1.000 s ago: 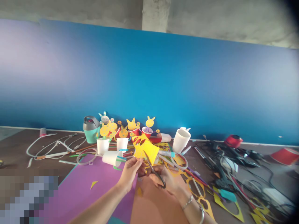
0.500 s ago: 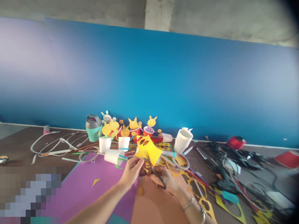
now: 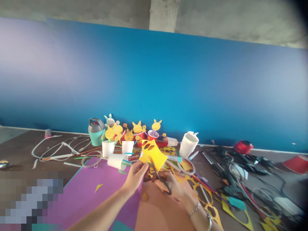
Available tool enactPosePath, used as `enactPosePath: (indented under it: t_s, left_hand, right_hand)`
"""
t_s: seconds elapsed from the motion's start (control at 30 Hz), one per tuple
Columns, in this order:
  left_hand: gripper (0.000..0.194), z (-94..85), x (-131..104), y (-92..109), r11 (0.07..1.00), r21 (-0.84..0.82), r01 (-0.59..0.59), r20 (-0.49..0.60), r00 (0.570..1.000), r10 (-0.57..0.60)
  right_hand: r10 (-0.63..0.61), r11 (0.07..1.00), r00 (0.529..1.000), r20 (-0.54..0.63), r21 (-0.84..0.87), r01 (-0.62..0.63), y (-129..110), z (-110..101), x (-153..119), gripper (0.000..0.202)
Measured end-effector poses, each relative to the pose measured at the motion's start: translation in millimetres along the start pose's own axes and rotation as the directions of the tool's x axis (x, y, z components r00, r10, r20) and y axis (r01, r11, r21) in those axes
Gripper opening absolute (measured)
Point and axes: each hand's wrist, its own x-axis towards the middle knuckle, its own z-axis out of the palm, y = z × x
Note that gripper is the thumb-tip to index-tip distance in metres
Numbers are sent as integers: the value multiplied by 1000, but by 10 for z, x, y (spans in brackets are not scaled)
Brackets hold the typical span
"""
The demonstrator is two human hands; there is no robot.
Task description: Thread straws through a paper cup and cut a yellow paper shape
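Observation:
Between thumb and fingers, my left hand (image 3: 136, 175) pinches a sheet of yellow paper (image 3: 154, 154) that has holes cut through its upper part. My right hand (image 3: 170, 183) is closed round the dark handles of a pair of scissors (image 3: 157, 173). The blades lie against the yellow paper, close to the left fingertips. Under both hands are a purple sheet (image 3: 103, 189) and an orange-brown sheet (image 3: 161, 208). A small yellow scrap (image 3: 98, 187) rests on the purple one.
Paper cups with yellow animal faces (image 3: 137, 128) stand at the back by the blue partition (image 3: 154, 80). A white cup (image 3: 117, 161) lies on its side. Cut yellow scraps (image 3: 213, 213), a glue gun (image 3: 229, 184) and cables crowd the right. A teal-and-grey container (image 3: 96, 132) stands back left.
The yellow paper has shifted very slightly between the hands. Both hands and the scissors stay almost where they were.

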Motion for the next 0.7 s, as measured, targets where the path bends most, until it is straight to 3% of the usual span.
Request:
enactPosePath:
  t_s: [0.4,0.7]
  left_hand:
    - [42,-7,16,55,999,37,-23,40,999,21]
    - [40,-54,49,6,999,46,-14,75,997,10]
  right_hand:
    - [-32,998,999,12,-58,32,44,-37,24,39]
    - [-1,997,999,33,-76,4,38,-63,9,37]
